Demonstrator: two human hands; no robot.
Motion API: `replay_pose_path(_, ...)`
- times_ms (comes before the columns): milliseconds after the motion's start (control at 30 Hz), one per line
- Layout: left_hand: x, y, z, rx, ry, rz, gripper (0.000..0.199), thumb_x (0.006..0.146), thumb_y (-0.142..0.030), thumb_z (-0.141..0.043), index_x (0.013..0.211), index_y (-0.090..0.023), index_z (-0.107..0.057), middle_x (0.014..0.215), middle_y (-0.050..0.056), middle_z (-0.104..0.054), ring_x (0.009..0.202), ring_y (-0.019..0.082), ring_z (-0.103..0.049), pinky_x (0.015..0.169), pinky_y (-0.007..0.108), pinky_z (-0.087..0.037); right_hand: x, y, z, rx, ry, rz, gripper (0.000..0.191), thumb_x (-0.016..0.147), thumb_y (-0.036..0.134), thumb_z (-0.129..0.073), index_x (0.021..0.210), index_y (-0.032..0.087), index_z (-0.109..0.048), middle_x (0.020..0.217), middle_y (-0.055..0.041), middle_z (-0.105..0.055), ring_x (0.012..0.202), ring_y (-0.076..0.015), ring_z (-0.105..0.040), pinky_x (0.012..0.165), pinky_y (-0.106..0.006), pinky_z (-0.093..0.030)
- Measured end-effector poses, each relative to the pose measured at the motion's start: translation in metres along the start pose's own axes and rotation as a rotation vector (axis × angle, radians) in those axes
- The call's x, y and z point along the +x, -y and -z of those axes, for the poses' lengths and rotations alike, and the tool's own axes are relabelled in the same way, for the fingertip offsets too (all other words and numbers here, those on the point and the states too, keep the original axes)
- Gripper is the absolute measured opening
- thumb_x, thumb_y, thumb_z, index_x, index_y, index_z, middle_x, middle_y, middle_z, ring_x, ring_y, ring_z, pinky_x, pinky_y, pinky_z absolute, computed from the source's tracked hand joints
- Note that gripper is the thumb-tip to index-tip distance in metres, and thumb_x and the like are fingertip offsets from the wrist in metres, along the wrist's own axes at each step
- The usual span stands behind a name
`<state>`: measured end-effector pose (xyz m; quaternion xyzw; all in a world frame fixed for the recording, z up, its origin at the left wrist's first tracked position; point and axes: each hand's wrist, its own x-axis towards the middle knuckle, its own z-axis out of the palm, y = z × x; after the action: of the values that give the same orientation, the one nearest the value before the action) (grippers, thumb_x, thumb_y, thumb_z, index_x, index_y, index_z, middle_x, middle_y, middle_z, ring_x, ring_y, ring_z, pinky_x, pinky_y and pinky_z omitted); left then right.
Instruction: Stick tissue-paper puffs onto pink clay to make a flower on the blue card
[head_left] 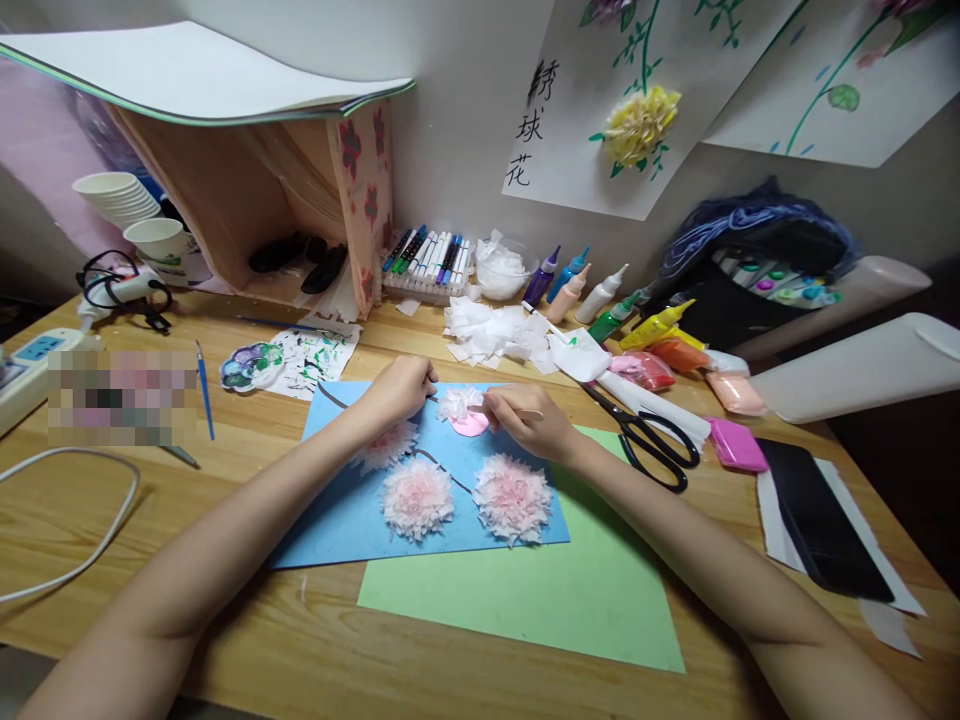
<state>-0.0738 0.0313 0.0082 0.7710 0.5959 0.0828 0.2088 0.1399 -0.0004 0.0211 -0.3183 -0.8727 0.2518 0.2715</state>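
Note:
My right hand pinches a thin wooden stick, its tip at a pink round patch on the blue sheet. White crumpled paper tufts cover the upper part of that patch. Left of it, my left hand is closed over the sheet; whatever its fingers hold is hidden. Three fuller pink-and-white paper flowers lie on the sheet: a lower left flower, a lower right flower and one partly covered by my left forearm. Dark curved lines run between them.
A green sheet lies beneath the blue one. Black scissors rest at the right, near a black phone. Behind are white paper scraps, paint bottles and markers. Brushes and a white cable lie left.

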Motion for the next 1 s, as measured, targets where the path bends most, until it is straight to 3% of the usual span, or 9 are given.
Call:
replay_pose_path(200, -0.001, -0.001, 0.001, -0.017, 0.006, -0.001, 0.019, 0.077, -0.013, -0.054, 0.092, -0.015, -0.064, 0.084, 0.006, -0.069, 0.079, 0.018, -0.062, 0.066, 0.025, -0.043, 0.014, 0.003, 0.001, 0.017, 0.056, -0.066, 0.048, 0.096, 0.039, -0.024, 0.057, 0.019, -0.044, 0.052, 0.0004, -0.051, 0.05, -0.0105, -0.047, 0.057, -0.025, -0.035)
replay_pose_path(400, -0.002, -0.001, 0.001, -0.009, -0.009, -0.017, 0.019, 0.076, -0.013, -0.053, 0.091, -0.015, -0.064, 0.085, 0.006, -0.069, 0.079, 0.018, -0.062, 0.067, 0.025, -0.043, 0.048, 0.015, 0.002, 0.081, 0.107, -0.32, 0.053, 0.095, 0.044, -0.031, 0.05, 0.019, -0.044, 0.041, 0.0014, -0.05, 0.044, -0.0099, -0.048, 0.056, -0.024, -0.037)
replay_pose_path(500, -0.001, 0.0, 0.0, 0.0, -0.014, -0.024, 0.017, 0.076, -0.013, -0.055, 0.09, -0.015, -0.064, 0.085, 0.006, -0.069, 0.078, 0.018, -0.062, 0.066, 0.025, -0.043, 0.054, 0.018, 0.005, 0.098, 0.138, -0.367, 0.056, 0.095, 0.044, -0.034, 0.046, 0.018, -0.043, 0.035, 0.0015, -0.047, 0.04, -0.0096, -0.047, 0.055, -0.024, -0.037)
replay_pose_path(600, 0.0, 0.001, -0.001, -0.008, -0.009, -0.013, 0.017, 0.077, -0.014, -0.054, 0.091, -0.015, -0.064, 0.085, 0.006, -0.069, 0.079, 0.018, -0.062, 0.066, 0.024, -0.042, 0.046, 0.015, 0.015, 0.23, 0.072, -0.342, 0.056, 0.093, 0.048, -0.036, 0.047, 0.018, -0.045, 0.039, 0.0015, -0.05, 0.039, -0.0091, -0.047, 0.05, -0.024, -0.037)
replay_pose_path(733, 0.0, 0.001, 0.0, -0.018, 0.005, -0.014, 0.017, 0.077, -0.013, -0.054, 0.09, -0.015, -0.064, 0.085, 0.006, -0.069, 0.078, 0.017, -0.062, 0.065, 0.024, -0.042, 0.027, 0.004, 0.034, 0.395, -0.175, -0.313, 0.05, 0.094, 0.05, -0.033, 0.057, 0.019, -0.047, 0.046, 0.0018, -0.051, 0.041, -0.0104, -0.048, 0.045, -0.024, -0.036)
replay_pose_path(833, -0.001, 0.0, 0.001, -0.034, 0.004, -0.012, 0.017, 0.077, -0.012, -0.054, 0.091, -0.015, -0.064, 0.084, 0.007, -0.069, 0.077, 0.017, -0.062, 0.065, 0.024, -0.042, 0.019, -0.011, 0.036, 0.192, -0.212, -0.197, 0.033, 0.092, 0.043, -0.045, 0.073, 0.018, -0.056, 0.069, -0.0032, -0.062, 0.062, -0.0141, -0.058, 0.06, -0.026, -0.044)
replay_pose_path(1000, -0.002, 0.0, 0.0, -0.016, -0.007, -0.002, 0.016, 0.077, -0.014, -0.056, 0.09, -0.015, -0.064, 0.086, 0.007, -0.069, 0.078, 0.017, -0.062, 0.065, 0.024, -0.043, 0.027, -0.044, 0.014, -0.201, -0.155, 0.023, 0.014, 0.09, 0.028, -0.049, 0.096, 0.018, -0.056, 0.091, -0.01, -0.064, 0.085, -0.0211, -0.059, 0.075, -0.032, -0.044)
